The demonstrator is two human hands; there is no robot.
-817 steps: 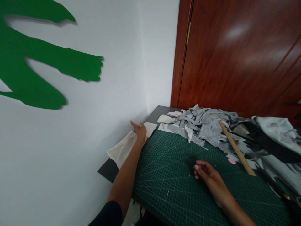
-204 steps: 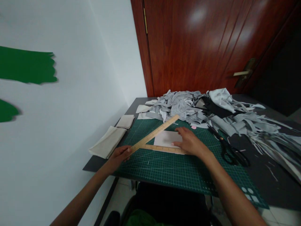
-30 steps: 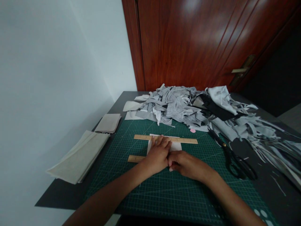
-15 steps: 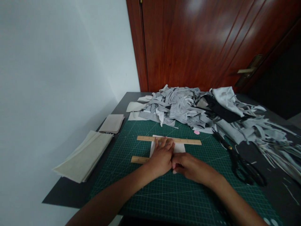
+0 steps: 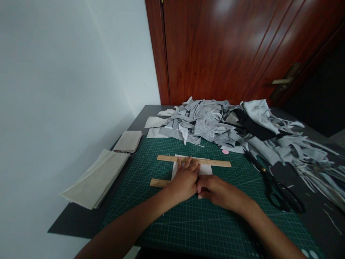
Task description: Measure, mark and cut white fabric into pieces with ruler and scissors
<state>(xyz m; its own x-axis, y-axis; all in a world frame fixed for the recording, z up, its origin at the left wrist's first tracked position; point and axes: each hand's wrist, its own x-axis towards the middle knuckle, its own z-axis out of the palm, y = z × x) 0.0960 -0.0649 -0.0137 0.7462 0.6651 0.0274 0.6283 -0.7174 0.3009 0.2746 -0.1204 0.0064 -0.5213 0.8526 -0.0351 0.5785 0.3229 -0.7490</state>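
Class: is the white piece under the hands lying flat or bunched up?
Flat. The white piece lies smooth on the green mat, left hand pressing it, a ruler along its far edge.

From my seat: plain white wall (image 5: pixel 67 72) runs from nine to eleven o'clock. Reddish-brown wooden door (image 5: pixel 229 46) at twelve to one, glossy, reflecting soft light; brass handle (image 5: pixel 283 81) at two. Dark table (image 5: pixel 67 223) beneath, against the wall.

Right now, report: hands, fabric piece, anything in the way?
Left hand flat on white fabric piece, between far ruler and near ruler. Right hand beside it, grip unclear. Scissors off right, apart.
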